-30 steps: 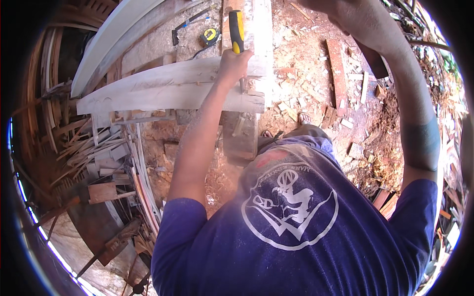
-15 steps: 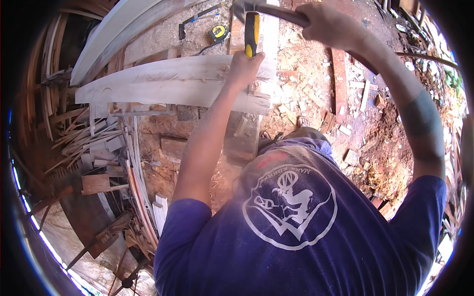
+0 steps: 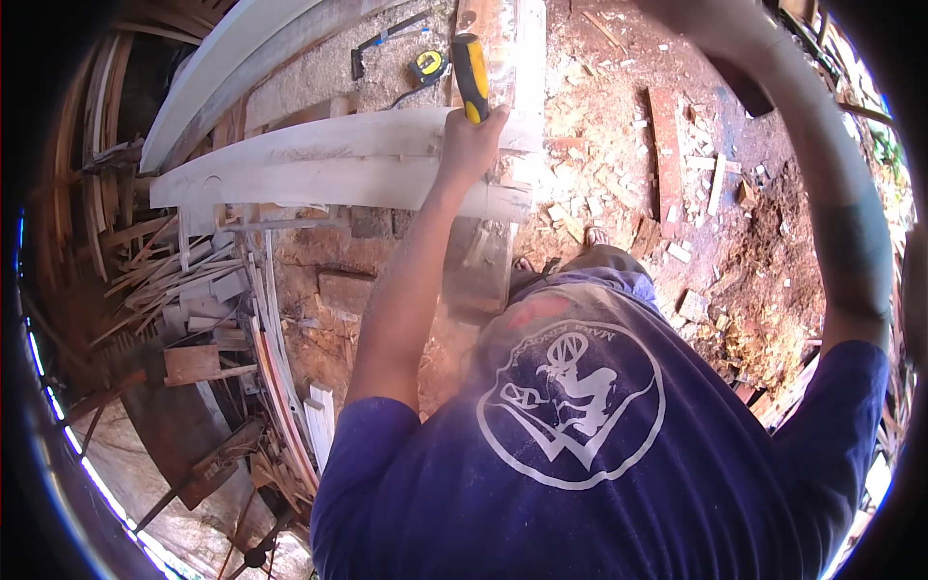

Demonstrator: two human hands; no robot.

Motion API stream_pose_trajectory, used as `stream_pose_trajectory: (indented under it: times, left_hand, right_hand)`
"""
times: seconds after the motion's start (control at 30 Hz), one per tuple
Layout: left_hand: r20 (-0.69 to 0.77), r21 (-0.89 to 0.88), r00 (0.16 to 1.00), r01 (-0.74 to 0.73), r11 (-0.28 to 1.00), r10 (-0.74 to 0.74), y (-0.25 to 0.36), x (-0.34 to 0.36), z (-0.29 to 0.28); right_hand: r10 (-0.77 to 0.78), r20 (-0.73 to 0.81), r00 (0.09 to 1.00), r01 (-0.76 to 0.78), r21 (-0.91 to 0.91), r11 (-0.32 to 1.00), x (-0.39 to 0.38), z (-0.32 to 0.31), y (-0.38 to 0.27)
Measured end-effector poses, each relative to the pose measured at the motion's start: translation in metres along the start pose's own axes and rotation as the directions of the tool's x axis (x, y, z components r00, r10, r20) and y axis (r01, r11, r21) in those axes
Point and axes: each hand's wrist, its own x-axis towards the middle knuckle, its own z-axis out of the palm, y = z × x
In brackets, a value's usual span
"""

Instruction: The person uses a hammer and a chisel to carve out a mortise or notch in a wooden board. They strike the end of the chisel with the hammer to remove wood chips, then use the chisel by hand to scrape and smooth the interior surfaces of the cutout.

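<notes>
Chisel with yellow-and-black handle is clenched in left hand at right end of pale curved timber; right hand: grip cannot be told. Timber could be split by slippage.

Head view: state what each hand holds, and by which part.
The left hand grips a yellow-and-black handled tool by the handle, below its exposed end. The right hand, blurred, is cut off above; its hold cannot be told.

Yel/blk-handled tool held at pale tapered timber, rt end.
</notes>
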Motion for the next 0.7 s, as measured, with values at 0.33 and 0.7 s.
stream_pose_trajectory:
  times: [0.33,0.7]
  left_hand:
    - [-0.021,-0.152,0.989,-0.147,0.977,0.146,-0.009,-0.029,-0.015]
    - [-0.044,-0.202,0.972,-0.233,0.951,0.229,-0.02,-0.029,-0.006]
  right_hand:
    - [-0.325,0.138,0.936,0.313,0.102,0.944,-0.028,0.079,0.02]
    - [-0.39,-0.018,0.921,0.386,-0.112,0.916,-0.054,0.086,0.006]
